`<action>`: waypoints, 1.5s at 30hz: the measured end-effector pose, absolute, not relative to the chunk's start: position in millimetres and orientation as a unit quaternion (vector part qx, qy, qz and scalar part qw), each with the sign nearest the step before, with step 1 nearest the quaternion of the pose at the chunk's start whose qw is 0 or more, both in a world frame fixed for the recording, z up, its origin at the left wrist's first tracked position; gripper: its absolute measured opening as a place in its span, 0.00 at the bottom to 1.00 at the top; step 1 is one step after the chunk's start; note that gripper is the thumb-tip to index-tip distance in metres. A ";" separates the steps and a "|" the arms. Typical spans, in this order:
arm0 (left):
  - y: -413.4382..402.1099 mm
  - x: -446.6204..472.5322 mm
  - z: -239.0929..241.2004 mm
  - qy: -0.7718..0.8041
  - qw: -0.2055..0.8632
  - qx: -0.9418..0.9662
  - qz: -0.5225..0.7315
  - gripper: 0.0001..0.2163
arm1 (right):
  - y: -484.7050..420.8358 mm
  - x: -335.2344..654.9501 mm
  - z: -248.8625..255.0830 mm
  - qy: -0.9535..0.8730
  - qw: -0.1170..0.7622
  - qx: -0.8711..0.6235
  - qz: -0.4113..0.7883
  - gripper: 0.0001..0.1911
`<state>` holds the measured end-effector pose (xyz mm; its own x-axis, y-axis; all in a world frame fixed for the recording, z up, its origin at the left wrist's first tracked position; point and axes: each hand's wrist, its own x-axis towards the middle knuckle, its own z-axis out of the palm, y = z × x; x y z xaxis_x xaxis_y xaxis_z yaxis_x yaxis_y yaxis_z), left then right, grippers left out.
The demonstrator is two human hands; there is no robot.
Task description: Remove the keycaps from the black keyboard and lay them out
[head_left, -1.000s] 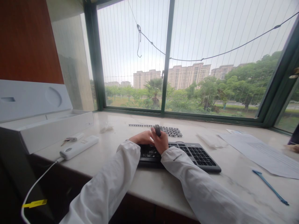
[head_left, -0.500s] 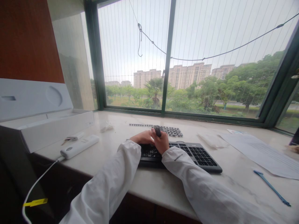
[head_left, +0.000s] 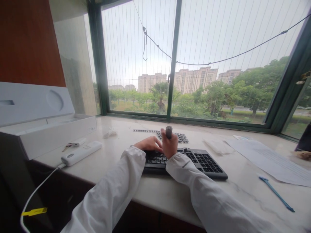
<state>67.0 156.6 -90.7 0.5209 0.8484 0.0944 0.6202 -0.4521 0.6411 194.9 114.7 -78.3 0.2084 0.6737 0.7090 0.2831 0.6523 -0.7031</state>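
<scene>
A black keyboard (head_left: 209, 163) lies on the marble counter, many of its keycaps off, leaving bare sockets on the right side. My right hand (head_left: 170, 146) is wrapped round a tool with a thick dark fluted handle (head_left: 168, 132), held upright over the middle of the keyboard. The tool's lower end is hidden behind my fist. My left hand (head_left: 149, 143) rests on the keyboard's upper left part, its fingers stretched toward the right hand and nothing visible in them. Loose dark keycaps (head_left: 183, 137) lie in rows behind the keyboard.
An open white box (head_left: 58, 132) stands at the left, near a white power strip (head_left: 81, 153) and keys (head_left: 70, 144). Clear plastic (head_left: 218, 146), printed paper (head_left: 269, 160) and a thin blue tool (head_left: 277, 194) lie at the right. A window (head_left: 136, 64) rises behind the counter.
My right hand has shifted slightly to the right, and the handle now stands more upright. The left fingers show more clearly on the keyboard. The view has turned a little.
</scene>
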 end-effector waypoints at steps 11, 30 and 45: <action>147.2 68.7 -84.3 0.445 0.279 0.829 0.194 0.21 | 146.7 283.5 -43.7 -0.665 0.433 -0.606 -0.045 0.22; 157.6 67.7 -91.0 0.446 0.191 0.826 0.288 0.18 | 180.0 338.8 -66.2 -0.717 0.047 -0.695 0.033 0.30; 156.9 72.7 -90.6 0.390 0.158 0.832 0.362 0.18 | 166.9 291.4 -66.8 -0.717 0.249 -0.611 0.224 0.20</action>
<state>72.7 156.9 -90.6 0.4348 0.7629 0.4785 0.5343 -0.6463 0.5449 291.4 166.9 -66.8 -0.1296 0.9879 0.0850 0.7648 0.1541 -0.6255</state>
